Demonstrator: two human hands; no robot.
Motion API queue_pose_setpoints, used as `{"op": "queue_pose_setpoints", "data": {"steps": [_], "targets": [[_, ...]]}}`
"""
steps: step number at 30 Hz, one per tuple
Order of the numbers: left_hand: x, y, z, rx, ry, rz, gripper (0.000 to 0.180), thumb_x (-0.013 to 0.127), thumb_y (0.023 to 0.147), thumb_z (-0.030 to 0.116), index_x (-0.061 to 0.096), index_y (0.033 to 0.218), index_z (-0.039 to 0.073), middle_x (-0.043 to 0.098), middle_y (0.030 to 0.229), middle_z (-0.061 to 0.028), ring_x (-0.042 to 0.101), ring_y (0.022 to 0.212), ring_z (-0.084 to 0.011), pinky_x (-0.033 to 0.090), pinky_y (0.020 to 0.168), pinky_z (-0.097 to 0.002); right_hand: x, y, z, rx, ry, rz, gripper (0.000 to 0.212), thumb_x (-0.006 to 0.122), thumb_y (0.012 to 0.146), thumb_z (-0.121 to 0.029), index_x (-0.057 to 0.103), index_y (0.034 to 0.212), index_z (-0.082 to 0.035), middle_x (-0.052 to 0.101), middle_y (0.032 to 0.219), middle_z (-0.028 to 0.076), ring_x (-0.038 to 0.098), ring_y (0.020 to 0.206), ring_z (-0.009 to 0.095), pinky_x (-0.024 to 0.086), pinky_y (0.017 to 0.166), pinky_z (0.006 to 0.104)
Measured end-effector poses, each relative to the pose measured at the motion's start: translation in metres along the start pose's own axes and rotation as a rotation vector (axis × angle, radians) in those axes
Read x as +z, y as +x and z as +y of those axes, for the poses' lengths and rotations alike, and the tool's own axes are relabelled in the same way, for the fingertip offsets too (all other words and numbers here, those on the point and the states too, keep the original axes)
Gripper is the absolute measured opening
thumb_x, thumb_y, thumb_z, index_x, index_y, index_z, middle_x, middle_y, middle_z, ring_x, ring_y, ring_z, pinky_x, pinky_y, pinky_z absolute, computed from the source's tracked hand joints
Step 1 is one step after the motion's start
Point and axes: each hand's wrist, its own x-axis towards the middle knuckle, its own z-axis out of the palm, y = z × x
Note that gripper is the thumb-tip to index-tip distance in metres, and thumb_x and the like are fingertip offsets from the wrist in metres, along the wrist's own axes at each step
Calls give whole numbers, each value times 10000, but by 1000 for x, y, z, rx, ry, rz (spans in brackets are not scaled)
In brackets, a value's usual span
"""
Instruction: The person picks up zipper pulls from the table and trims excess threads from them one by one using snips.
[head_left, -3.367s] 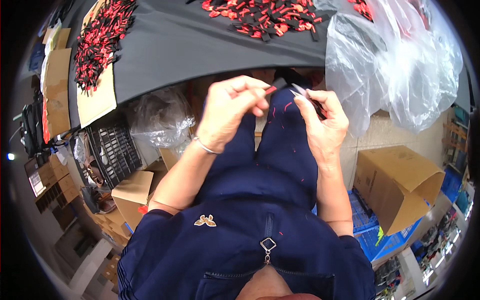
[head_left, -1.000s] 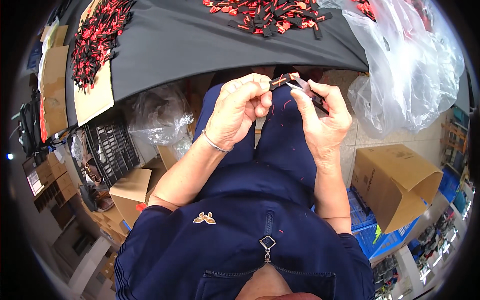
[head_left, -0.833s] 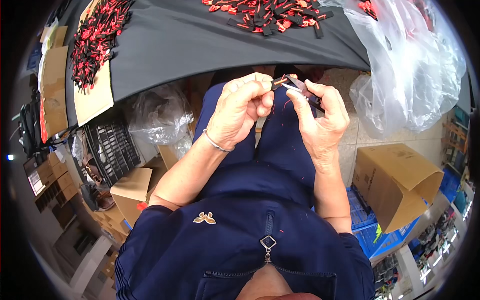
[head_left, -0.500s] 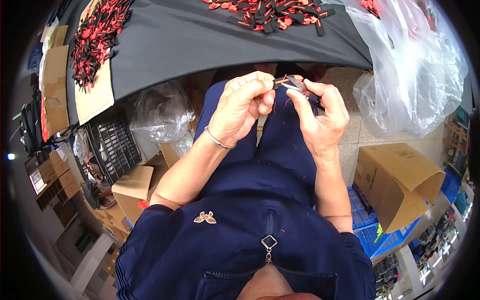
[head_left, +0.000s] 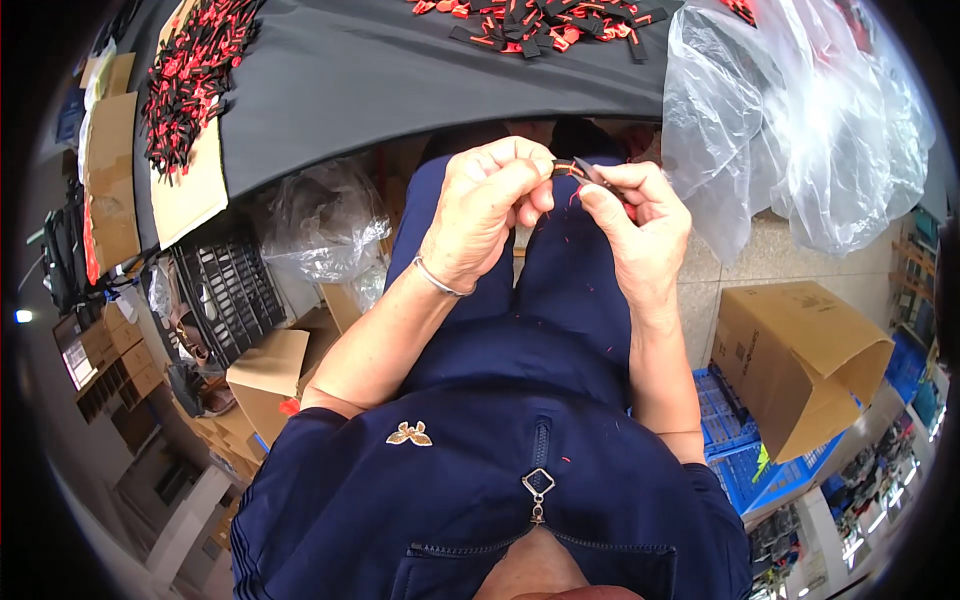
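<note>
Head view: left hand [head_left: 485,205] pinches 1 black strip [head_left: 563,167], right hand [head_left: 648,225] curls closed around snips [head_left: 590,174].

Nothing legible as a word or number. On the side of the brown cardboard box [head_left: 770,350] at the right, dark printing with a small squarish mark, too small and slanted to read. On the black strips [head_left: 540,25] heaped on the tabletop [head_left: 400,80], orange-red lines, impossible to tell whether lettering or plain stripes. On the held strip [head_left: 563,168], an orange line, equally unreadable.
</note>
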Motion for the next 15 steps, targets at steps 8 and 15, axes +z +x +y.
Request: {"op": "queue_pose_setpoints", "data": {"steps": [8,15], "targets": [[0,0,1,40,59,32,122,557,849,126,563,841,5,542,637,-14,432,521,-53,351,508,-183,-3,-3,-7,-183,-294,150,203,744,743,-33,618,898,-1,604,780,7,566,715,55,473,650,194],[0,2,-1,53,109,6,135,533,821,111,618,824,6,579,649,-16,495,543,-36,397,511,-160,-3,1,-2,-253,-416,139,174,751,730,-41,635,853,-2,628,779,32,573,694,70,476,630,208]]}}
